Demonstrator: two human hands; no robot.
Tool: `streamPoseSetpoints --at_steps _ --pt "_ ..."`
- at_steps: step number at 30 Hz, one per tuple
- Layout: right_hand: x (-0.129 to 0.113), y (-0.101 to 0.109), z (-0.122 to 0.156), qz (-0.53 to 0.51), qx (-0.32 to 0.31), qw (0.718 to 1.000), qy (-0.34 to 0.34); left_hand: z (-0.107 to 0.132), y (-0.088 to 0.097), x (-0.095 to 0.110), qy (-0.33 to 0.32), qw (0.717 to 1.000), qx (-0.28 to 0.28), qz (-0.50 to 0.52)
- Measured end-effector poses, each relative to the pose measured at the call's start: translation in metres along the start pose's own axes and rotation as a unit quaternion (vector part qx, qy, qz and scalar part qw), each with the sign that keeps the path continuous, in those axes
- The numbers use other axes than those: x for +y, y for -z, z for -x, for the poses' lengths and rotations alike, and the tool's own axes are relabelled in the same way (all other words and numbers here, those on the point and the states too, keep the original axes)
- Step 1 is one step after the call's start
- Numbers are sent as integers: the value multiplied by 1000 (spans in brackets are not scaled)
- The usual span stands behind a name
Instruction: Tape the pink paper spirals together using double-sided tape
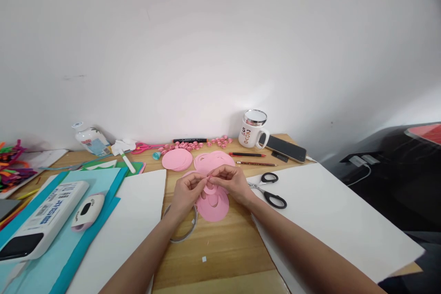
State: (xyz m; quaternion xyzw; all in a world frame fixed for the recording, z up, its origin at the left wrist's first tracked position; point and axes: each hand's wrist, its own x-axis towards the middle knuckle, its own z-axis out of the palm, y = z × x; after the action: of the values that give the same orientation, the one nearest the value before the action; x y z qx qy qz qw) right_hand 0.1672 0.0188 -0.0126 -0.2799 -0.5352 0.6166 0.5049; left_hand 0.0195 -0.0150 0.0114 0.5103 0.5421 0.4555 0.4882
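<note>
My left hand (187,192) and my right hand (230,183) meet above the middle of the wooden table. The fingertips of both pinch a small curled pink paper strip (210,189), partly hidden by the fingers. Just below it lie pink paper discs cut into spirals (214,209). Beyond my hands are a stack of pink paper circles (177,160) and a second pile of pink circles (213,160). A roll of tape (196,223) lies flat, partly under my left wrist. Black-handled scissors (274,199) rest right of my right hand.
Small rolled pink paper pieces (196,146) line the wall beside a black marker (189,140). At the back right stand a white mug (251,133) and a phone (287,148). Pencils (257,164) lie nearby. A white power strip (48,216) lies on blue paper at the left.
</note>
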Motion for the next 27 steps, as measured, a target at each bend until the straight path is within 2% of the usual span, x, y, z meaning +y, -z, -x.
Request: streamPoseSetpoints --at_steps 4,8,13,17,22,27 --pt "1 0 0 -9 -10 1000 0 1 0 2 -11 1000 -14 -9" --pt "2 0 0 -20 -7 1000 6 2 -1 5 -8 1000 -5 0" --pt "1 0 0 4 -2 1000 3 -1 0 0 8 1000 4 22" --pt "0 -1 0 23 9 1000 9 -5 2 -5 -3 999 10 51" --pt "-2 -2 0 28 5 1000 10 -4 3 -4 -9 998 -12 64" --pt "-3 -3 1 9 0 1000 3 -2 2 -3 -5 998 -3 55"
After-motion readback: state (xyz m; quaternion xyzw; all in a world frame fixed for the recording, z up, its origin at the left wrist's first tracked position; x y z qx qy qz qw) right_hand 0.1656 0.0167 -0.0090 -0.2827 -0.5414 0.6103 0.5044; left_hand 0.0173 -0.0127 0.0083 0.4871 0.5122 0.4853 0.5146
